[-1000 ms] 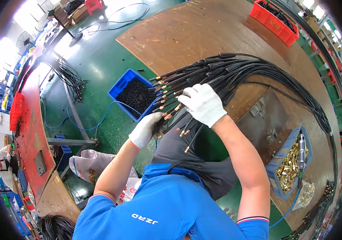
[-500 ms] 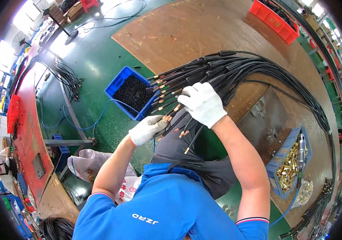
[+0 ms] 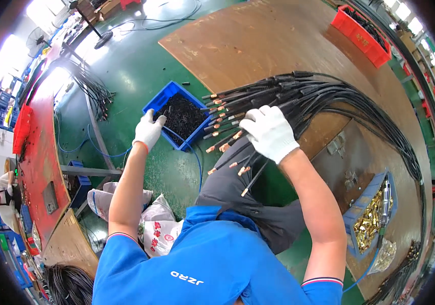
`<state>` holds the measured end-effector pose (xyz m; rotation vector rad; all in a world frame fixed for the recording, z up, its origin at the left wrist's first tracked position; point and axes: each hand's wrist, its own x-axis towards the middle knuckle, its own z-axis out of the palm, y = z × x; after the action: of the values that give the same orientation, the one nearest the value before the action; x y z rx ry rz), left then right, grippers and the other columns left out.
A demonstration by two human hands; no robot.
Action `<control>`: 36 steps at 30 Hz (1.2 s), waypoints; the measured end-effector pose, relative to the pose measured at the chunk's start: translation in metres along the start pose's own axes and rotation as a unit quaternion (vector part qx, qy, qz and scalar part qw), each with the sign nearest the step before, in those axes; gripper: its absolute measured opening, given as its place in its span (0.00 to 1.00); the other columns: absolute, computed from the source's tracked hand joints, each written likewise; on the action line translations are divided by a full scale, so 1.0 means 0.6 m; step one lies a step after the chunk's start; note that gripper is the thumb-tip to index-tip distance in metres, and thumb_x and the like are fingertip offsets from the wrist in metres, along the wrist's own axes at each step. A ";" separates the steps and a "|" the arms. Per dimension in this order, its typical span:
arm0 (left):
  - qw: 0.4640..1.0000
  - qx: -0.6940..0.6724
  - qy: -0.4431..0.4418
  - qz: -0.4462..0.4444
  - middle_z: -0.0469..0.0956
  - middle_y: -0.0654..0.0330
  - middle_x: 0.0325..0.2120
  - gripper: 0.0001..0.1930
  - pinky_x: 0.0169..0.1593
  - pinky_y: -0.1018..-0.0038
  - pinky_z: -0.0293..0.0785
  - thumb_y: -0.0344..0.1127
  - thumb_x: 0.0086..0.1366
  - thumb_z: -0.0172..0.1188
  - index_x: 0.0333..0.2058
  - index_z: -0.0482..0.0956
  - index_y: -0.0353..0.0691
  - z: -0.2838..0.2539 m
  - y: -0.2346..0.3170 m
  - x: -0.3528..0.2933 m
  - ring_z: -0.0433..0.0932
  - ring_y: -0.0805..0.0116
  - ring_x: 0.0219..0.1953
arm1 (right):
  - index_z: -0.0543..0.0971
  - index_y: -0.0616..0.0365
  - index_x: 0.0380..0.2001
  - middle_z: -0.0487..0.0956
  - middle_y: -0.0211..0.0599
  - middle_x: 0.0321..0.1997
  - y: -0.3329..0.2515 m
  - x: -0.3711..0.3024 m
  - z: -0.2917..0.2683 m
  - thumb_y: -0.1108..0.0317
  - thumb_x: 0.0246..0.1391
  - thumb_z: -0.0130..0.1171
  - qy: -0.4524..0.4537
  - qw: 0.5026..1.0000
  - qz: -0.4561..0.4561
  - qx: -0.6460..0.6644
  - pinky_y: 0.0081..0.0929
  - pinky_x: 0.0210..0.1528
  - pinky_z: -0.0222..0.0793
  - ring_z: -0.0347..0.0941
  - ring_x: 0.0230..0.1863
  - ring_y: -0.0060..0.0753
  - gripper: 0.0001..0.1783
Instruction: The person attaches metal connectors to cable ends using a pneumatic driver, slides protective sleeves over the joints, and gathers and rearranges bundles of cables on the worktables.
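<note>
A thick bundle of black cables (image 3: 324, 96) with bare copper-coloured ends runs off the table and over my knees. My right hand (image 3: 269, 133), in a white glove, is closed round one of the cables near its end. Beside the left wall of a blue bin (image 3: 189, 144) is my gloved left hand (image 3: 148, 130), its thumb and fingers apart and nothing visible between them. Small black tubular pieces (image 3: 182, 114) fill that bin, which lies beyond my left knee. Several copper ends point down and left below my right hand.
On the right, a blue-grey bin (image 3: 352, 231) of brass-coloured parts holds a silver hand tool (image 3: 385, 203) with a blue hose. A red bin (image 3: 362, 38) stands at the brown table's (image 3: 258, 46) far side. White sacks (image 3: 159, 223) lie left of my legs, near a red bench (image 3: 39, 173).
My left hand has let go of the copper cable end and moved left and away to the blue bin's side. My right hand stays on the cables. The whole view has shifted slightly.
</note>
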<state>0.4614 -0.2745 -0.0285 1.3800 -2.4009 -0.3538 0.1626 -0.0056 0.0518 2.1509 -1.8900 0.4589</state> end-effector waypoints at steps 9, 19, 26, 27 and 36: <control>0.938 -0.238 -0.234 0.097 0.88 0.48 0.43 0.21 0.53 0.64 0.80 0.47 0.75 0.57 0.52 0.84 0.35 -0.042 0.210 -0.097 0.88 0.51 0.47 | 0.85 0.44 0.42 0.79 0.30 0.36 -0.007 0.022 0.004 0.54 0.59 0.67 0.000 0.997 0.062 0.040 0.40 0.44 0.70 0.76 0.40 0.39 0.12; 0.871 -0.325 -0.369 -0.008 0.78 0.62 0.28 0.23 0.40 0.69 0.72 0.51 0.79 0.56 0.43 0.83 0.31 -0.003 0.215 -0.110 0.74 0.73 0.33 | 0.85 0.47 0.41 0.80 0.32 0.46 -0.017 0.010 0.016 0.53 0.61 0.65 0.019 0.997 0.070 0.031 0.42 0.46 0.72 0.76 0.44 0.40 0.13; 0.868 -0.292 -0.401 0.005 0.77 0.64 0.26 0.24 0.39 0.69 0.72 0.52 0.78 0.58 0.40 0.84 0.31 -0.006 0.198 -0.096 0.73 0.73 0.32 | 0.85 0.47 0.42 0.80 0.32 0.48 -0.019 0.012 0.004 0.55 0.58 0.66 -0.012 0.996 0.088 0.014 0.40 0.45 0.71 0.75 0.45 0.40 0.13; 0.868 -0.290 -0.402 0.007 0.77 0.64 0.26 0.24 0.39 0.69 0.72 0.52 0.78 0.58 0.40 0.84 0.31 -0.008 0.199 -0.097 0.73 0.73 0.32 | 0.85 0.47 0.42 0.79 0.34 0.49 -0.019 0.019 -0.002 0.56 0.56 0.67 -0.040 0.995 0.086 0.022 0.41 0.46 0.71 0.75 0.46 0.40 0.13; 0.843 -0.341 -0.416 0.005 0.71 0.71 0.22 0.23 0.31 0.75 0.63 0.53 0.78 0.59 0.35 0.85 0.37 -0.028 0.195 -0.088 0.65 0.80 0.25 | 0.85 0.47 0.36 0.79 0.35 0.47 -0.004 0.025 0.009 0.53 0.51 0.68 -0.068 0.995 0.062 0.050 0.42 0.47 0.69 0.75 0.47 0.41 0.13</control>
<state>0.4015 -0.1712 0.0221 0.9510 -2.4034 -1.9192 0.1675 -0.0212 0.0528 2.1870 -2.1251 0.4518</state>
